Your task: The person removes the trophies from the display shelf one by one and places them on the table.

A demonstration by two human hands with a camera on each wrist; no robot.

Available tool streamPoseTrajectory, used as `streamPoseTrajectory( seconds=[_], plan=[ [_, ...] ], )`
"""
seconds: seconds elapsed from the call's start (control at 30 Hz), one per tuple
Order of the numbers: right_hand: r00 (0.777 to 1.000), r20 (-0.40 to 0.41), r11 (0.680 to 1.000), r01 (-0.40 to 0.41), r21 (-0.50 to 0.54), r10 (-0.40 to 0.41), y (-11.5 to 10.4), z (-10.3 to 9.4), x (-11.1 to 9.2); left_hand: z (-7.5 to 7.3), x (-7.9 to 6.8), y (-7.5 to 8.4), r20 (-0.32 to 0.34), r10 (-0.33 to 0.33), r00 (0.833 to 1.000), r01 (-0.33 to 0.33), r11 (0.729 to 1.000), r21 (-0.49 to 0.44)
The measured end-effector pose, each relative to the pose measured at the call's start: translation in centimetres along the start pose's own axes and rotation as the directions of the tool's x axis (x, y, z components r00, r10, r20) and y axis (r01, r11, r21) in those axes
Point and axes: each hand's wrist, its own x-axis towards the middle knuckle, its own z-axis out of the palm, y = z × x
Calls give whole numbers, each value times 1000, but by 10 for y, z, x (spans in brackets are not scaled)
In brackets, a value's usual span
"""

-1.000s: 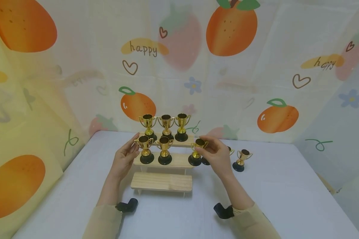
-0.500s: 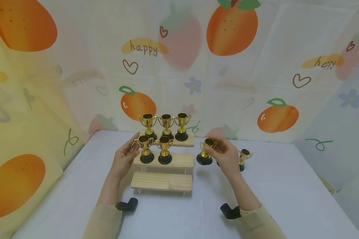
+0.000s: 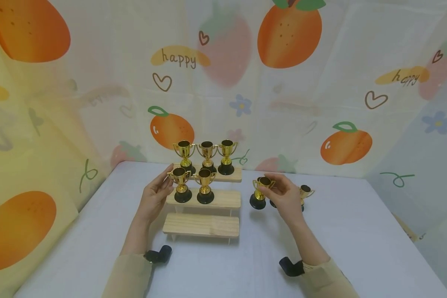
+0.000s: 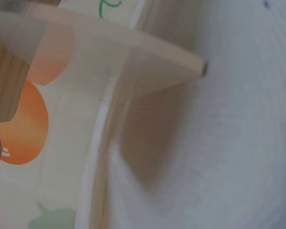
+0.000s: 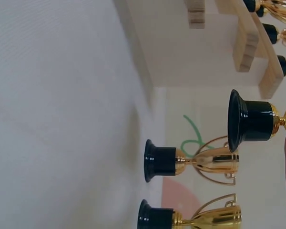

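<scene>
My right hand (image 3: 284, 198) pinches a small gold trophy cup (image 3: 258, 193) by its bowl, to the right of a tiered wooden stand (image 3: 201, 225). In the right wrist view this held trophy (image 5: 257, 119) hangs off the table, its black base uncovered. Two more trophies stand behind that hand: one (image 5: 212, 160) is mostly covered in the head view, the other (image 3: 305, 191) partly. My left hand (image 3: 154, 200) is at the stand's left end, fingers extended, beside a trophy (image 3: 181, 184) on the middle tier. Whether it touches the stand is unclear.
Three trophies (image 3: 207, 154) line the top tier; a second one (image 3: 205, 186) stands on the middle tier. The lowest tier is bare wood. Clear side panels (image 4: 167, 71) hold up the shelves. A fruit-printed cloth (image 3: 283, 103) hangs behind the white table (image 3: 357, 231).
My right hand has carried the trophy rightward, away from the middle tier's right end, and it now hangs beside the stand. The left hand has stayed at the stand's left end.
</scene>
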Motion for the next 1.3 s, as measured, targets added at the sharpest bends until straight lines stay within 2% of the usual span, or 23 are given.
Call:
streamPoseTrajectory(
  seconds=[0.47, 0.63, 1.0, 1.3],
  plan=[
    [997, 3, 992, -74, -101, 75, 19, -2, -6, 1, 1, 2, -13, -23, 1000, 23, 1000, 8],
    [995, 11, 987, -98, -126, 100, 23, -2, -7, 0, 1, 1, -10, -12, 1000, 12, 1000, 6],
    [994, 20, 985, -106, -136, 110, 32, -2, -7, -1, 1, -1, 3, -4, 1000, 4, 1000, 7],
    [988, 5, 974, -154, -164, 157, 36, -2, -7, 1, 1, 1, -4, -11, 1000, 11, 1000, 18]
  ],
)
